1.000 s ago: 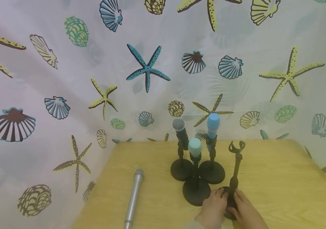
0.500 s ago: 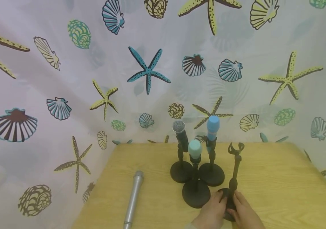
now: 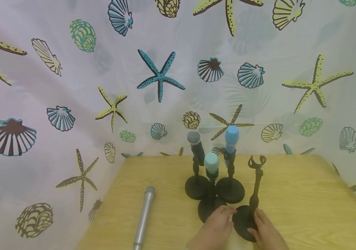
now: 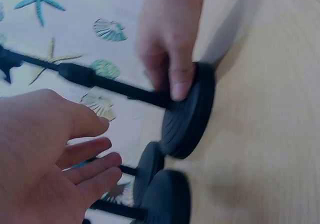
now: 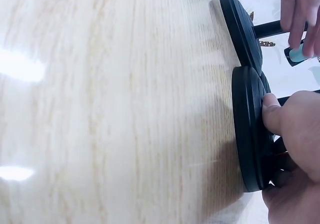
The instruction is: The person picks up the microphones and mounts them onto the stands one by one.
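In the head view, a black desktop microphone stand [image 3: 257, 187] with a bare clip on top stands upright at the right. My right hand [image 3: 268, 231] holds it low down, thumb on the round base and fingers by the pole, as the right wrist view also shows [image 5: 300, 139]. My left hand [image 3: 217, 224], fingers loosely extended in the left wrist view, is just left of that base and holds nothing. Behind it, a stand bears a mint-topped microphone [image 3: 211, 162]; its base is partly hidden. Two more stands carry a blue microphone [image 3: 232, 137] and a black one with a silver grille [image 3: 194, 142].
A silver microphone [image 3: 145, 217] lies on the wooden table [image 3: 303, 201] at the left. A white curtain [image 3: 178, 111] printed with shells and starfish hangs behind the table and along its sides.
My left hand has come off the bare stand's base and shifted left, in front of the mint-topped microphone's stand. My right hand stays at the bare stand.
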### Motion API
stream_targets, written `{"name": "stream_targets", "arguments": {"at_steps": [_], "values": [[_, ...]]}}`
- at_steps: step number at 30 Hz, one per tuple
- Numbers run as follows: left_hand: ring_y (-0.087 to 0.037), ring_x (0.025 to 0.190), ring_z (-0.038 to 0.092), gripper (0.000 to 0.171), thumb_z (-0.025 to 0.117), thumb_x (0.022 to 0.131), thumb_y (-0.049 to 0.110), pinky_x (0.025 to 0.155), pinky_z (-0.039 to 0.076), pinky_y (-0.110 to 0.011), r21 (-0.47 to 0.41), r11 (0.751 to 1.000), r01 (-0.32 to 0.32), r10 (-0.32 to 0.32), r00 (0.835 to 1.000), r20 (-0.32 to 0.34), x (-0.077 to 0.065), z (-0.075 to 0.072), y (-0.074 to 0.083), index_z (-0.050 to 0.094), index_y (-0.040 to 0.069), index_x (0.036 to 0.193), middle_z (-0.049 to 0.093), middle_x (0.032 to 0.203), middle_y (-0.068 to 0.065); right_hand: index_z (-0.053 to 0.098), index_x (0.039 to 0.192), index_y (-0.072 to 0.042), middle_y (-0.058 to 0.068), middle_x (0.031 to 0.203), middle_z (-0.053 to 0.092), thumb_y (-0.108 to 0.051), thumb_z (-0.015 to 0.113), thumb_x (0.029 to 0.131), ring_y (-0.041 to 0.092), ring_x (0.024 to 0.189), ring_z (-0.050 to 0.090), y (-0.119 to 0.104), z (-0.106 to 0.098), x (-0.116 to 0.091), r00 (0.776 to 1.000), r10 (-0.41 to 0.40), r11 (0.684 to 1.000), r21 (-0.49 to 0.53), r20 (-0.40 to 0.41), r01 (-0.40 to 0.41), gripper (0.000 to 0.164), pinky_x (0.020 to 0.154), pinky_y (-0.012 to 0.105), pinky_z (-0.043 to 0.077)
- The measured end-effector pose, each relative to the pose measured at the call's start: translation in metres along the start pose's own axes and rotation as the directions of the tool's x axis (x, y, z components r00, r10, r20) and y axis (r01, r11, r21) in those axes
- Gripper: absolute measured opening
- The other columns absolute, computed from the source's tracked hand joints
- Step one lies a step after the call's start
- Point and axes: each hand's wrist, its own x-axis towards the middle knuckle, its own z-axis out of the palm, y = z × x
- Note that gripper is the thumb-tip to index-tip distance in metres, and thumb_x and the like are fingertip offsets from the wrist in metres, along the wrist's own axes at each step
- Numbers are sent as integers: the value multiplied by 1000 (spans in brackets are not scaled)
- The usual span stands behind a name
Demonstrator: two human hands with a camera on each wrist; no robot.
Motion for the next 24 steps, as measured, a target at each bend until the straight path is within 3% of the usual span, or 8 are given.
{"name": "stream_targets", "arguments": {"at_steps": [2,5,8,13,17,21,24], "values": [[-9,118,59,29,57,99,9,93,53,-20,-76,997,-19,15,999,-51,-8,-11,-8,60,13,127,60,130,1,54,120,24,41,132,49,-12,79,80,56,120,51,1,-2,-1,1000,5,1000,9,17,-5,60,93,57,49],[-9,114,60,27,55,99,6,91,53,-20,-180,983,22,-38,996,-86,-17,-27,-19,62,12,124,63,124,1,52,121,24,41,133,47,-13,78,81,57,122,49,4,-3,-2,999,19,1000,19,49,-20,61,95,58,47],[-13,110,63,26,55,98,1,90,55,-23,-220,974,48,-79,988,-135,-26,-37,-30,63,10,121,66,119,-1,53,120,25,41,132,48,-13,79,80,58,120,50,8,-3,-4,998,20,1000,11,55,-20,61,94,59,47],[-18,107,65,28,56,95,-2,90,57,-29,-169,984,61,-102,963,-250,-42,-44,-49,64,10,119,68,116,-4,54,118,24,40,128,51,-15,82,77,56,118,52,15,0,-9,999,12,1000,-20,35,-12,63,93,57,49],[-22,109,64,28,57,95,0,91,57,-35,-90,989,117,-139,941,-310,-57,-52,-63,62,10,121,66,120,-4,51,123,24,39,130,50,-18,83,77,54,119,53,19,3,-12,997,35,999,-11,74,-34,70,94,56,51],[-28,111,63,30,58,92,-2,92,56,-41,-2,980,198,-184,905,-382,-73,-61,-78,60,8,121,65,120,-8,48,127,24,40,133,48,-21,82,79,54,121,51,24,6,-16,989,56,998,30,134,-61,74,96,58,49],[-32,112,60,33,58,91,-4,91,55,-46,0,952,307,-279,866,-414,-83,-69,-91,59,9,121,62,120,-12,48,126,24,39,132,48,-20,83,77,53,120,52,27,9,-19,992,30,998,45,124,-36,75,94,58,49]]}}
